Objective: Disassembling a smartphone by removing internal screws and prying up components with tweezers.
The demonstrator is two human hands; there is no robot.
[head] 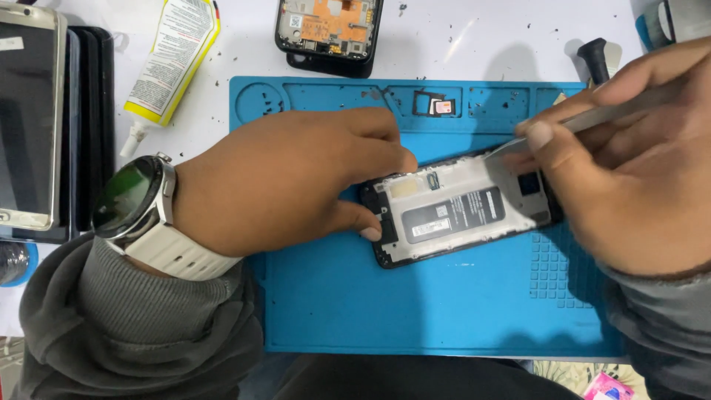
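A blue work mat [415, 304] covered most of the white table [474, 37]. On its upper middle lay an opened phone [459, 207], back cover off, its long axis running left to right and tilted slightly, the right end higher and farther from the person. The left hand [289, 178], wearing a wristwatch [141, 204] on a white strap, steadied the phone's left end, thumb and forefinger spread around that corner and touching it. The right hand [629, 163] covered the phone's right end, fingers pressed together pinching a thin metal tool [585, 122] whose tip met the phone's upper edge. Above the mat sat a glue tube [174, 59], another opened phone [329, 33] and a small card tray [437, 105].
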